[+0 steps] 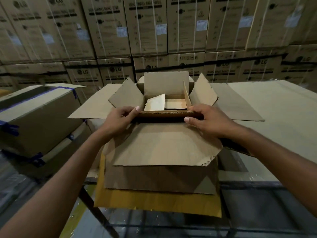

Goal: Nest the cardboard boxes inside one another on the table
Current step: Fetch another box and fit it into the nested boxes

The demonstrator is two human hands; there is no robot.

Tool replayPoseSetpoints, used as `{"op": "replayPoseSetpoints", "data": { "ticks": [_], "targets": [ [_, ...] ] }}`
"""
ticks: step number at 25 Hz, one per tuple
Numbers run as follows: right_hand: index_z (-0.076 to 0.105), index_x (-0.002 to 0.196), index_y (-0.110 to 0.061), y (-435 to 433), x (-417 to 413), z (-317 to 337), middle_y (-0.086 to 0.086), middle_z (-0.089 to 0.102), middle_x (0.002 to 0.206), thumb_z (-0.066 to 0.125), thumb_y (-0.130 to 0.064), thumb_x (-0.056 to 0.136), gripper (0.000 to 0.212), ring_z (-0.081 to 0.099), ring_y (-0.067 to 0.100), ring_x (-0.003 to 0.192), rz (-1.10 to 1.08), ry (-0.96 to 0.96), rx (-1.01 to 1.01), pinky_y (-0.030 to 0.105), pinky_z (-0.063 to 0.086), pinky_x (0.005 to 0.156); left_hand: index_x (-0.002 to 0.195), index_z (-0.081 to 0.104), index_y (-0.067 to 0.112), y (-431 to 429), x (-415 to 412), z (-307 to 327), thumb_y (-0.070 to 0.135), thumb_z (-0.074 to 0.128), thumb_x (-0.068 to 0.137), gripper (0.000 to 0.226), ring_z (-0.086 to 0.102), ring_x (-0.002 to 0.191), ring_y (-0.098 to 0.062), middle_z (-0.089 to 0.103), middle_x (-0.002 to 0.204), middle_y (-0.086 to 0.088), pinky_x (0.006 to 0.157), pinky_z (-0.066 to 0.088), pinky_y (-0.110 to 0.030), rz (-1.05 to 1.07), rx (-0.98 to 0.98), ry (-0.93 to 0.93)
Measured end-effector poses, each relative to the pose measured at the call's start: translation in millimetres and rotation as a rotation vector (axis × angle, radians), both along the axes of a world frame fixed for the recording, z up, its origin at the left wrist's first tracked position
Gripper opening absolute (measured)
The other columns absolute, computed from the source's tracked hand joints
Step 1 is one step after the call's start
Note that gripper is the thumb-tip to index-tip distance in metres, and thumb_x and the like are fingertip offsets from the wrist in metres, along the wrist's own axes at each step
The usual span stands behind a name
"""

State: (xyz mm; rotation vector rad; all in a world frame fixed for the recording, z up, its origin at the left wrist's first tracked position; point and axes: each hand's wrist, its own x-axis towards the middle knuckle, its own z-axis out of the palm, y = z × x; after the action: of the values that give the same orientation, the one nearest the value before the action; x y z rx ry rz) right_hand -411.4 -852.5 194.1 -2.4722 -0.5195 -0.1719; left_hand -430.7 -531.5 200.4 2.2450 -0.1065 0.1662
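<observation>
Cardboard inner box (164, 114), already holding smaller boxes (175, 103), appears half-seated in outer box (159, 143); left hand (118, 117) and right hand (205, 120) grip its rim.

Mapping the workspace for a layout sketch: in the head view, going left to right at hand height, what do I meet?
blue-taped boxes → left hand → inner box → right hand → table

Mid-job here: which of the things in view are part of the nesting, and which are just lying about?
Part of the job: outer box, inner box gripped at its near wall by the left hand and right hand, small box inside it, table.
Lying about: blue-taped boxes at left, washing machine cartons stacked behind.
</observation>
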Motion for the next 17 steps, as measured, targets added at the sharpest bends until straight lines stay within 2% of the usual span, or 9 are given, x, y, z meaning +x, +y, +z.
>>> {"op": "replayPoseSetpoints", "data": {
  "ticks": [3, 5, 7, 10, 12, 14, 17],
  "targets": [
    [0.065, 0.127, -0.032, 8, -10, -3, -0.010, 0.060, 0.124, 0.065, -0.047, 0.096, 0.034, 0.055, 0.010, 0.111, -0.052, -0.020, 0.009, 0.034, 0.050, 0.095, 0.131, 0.065, 0.031, 10, -1, -8, 0.056, 0.051, 0.102, 0.040, 0.056, 0.112, -0.014, 0.062, 0.123, 0.006, 0.083, 0.044, -0.029, -0.036, 0.052, -0.060],
    [0.066, 0.124, -0.032, 13, -15, -4, -0.009, 0.061, 0.123, 0.062, -0.049, 0.098, 0.031, 0.056, 0.011, 0.110, -0.109, -0.050, 0.004, 0.036, 0.051, 0.093, 0.130, 0.066, 0.032, 17, 0, -10, 0.061, 0.052, 0.099, 0.045, 0.058, 0.113, -0.017, 0.063, 0.125, 0.004, 0.086, 0.049, -0.033, -0.068, 0.102, -0.096],
    [0.068, 0.121, -0.032, 18, -16, -4, -0.008, 0.063, 0.122, 0.053, -0.053, 0.101, 0.032, 0.056, 0.012, 0.109, -0.156, -0.077, 0.005, 0.036, 0.049, 0.089, 0.128, 0.069, 0.031, 20, 2, -7, 0.067, 0.051, 0.097, 0.051, 0.060, 0.109, -0.017, 0.067, 0.118, 0.003, 0.085, 0.051, -0.036, -0.078, 0.139, -0.115],
    [0.071, 0.119, -0.028, 25, -14, 4, -0.003, 0.065, 0.129, 0.043, -0.053, 0.105, 0.040, 0.053, 0.012, 0.110, -0.199, -0.084, 0.053, 0.035, 0.043, 0.087, 0.116, 0.074, 0.024, 22, 7, 5, 0.067, 0.048, 0.097, 0.054, 0.064, 0.100, -0.015, 0.072, 0.102, 0.003, 0.080, 0.049, -0.031, -0.093, 0.136, -0.108],
    [0.073, 0.117, -0.024, 28, -6, 14, -0.001, 0.067, 0.129, 0.046, -0.049, 0.106, 0.038, 0.053, 0.013, 0.111, -0.219, -0.111, 0.078, 0.036, 0.043, 0.089, 0.107, 0.075, 0.023, 22, 16, 12, 0.066, 0.051, 0.097, 0.050, 0.065, 0.097, -0.014, 0.072, 0.096, 0.005, 0.079, 0.050, -0.031, -0.133, 0.112, -0.121],
    [0.072, 0.122, -0.023, 33, 9, 25, 0.001, 0.068, 0.130, 0.049, -0.040, 0.107, 0.032, 0.055, 0.016, 0.115, -0.214, -0.095, 0.104, 0.036, 0.044, 0.092, 0.109, 0.073, 0.023, 20, 29, 18, 0.064, 0.055, 0.097, 0.047, 0.065, 0.098, -0.011, 0.071, 0.100, 0.006, 0.081, 0.054, -0.033, -0.138, 0.068, -0.143],
    [0.071, 0.130, -0.020, 42, 45, 43, -0.001, 0.065, 0.138, 0.051, -0.018, 0.107, 0.030, 0.056, 0.014, 0.128, -0.121, 0.046, 0.185, 0.028, 0.044, 0.096, 0.113, 0.071, 0.020, 13, 58, 30, 0.052, 0.058, 0.100, 0.037, 0.063, 0.100, -0.006, 0.070, 0.103, 0.006, 0.084, 0.052, -0.031, -0.091, 0.006, -0.196]
  ]
}}
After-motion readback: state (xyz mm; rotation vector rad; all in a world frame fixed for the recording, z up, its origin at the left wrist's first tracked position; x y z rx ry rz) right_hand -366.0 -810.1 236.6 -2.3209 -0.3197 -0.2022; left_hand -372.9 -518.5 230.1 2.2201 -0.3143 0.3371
